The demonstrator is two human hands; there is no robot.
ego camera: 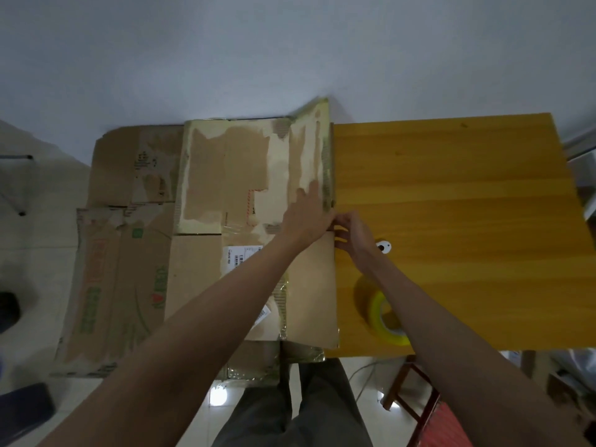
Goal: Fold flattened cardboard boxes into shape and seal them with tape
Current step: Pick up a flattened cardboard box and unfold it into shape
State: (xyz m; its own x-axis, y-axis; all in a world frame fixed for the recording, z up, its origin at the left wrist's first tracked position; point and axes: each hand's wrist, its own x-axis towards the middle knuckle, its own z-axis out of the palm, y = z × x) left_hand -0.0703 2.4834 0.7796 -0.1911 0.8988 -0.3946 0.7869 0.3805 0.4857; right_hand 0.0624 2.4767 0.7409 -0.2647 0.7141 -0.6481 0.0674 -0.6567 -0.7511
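- A yellow wooden surface (467,201) fills the 3 o'clock half of the head view, against a pale wall.
- A stack of flattened cardboard boxes (129,253) covers the 9 o'clock half, the lowest sheet printed in red and green and overhanging the near edge.
- The top flattened box (251,175), patched with torn tape and a white label, lies near the centre, its right edge along the bare wood; one flap at 12 o'clock tilts upward.
- The left hand (306,217) lies flat on this box near its right edge, fingers straight and pointing towards 12 o'clock, pressing the cardboard.
- The right hand (351,233), just at 3 o'clock of the left, has its fingers curled on the box's right edge, pinching the cardboard there.
- A roll of yellowish clear tape (383,314) stands on the wood at 5 o'clock, partly hidden by the right forearm.
- A small white object (383,247) with dark holes lies beside the right wrist; what it is cannot be told.
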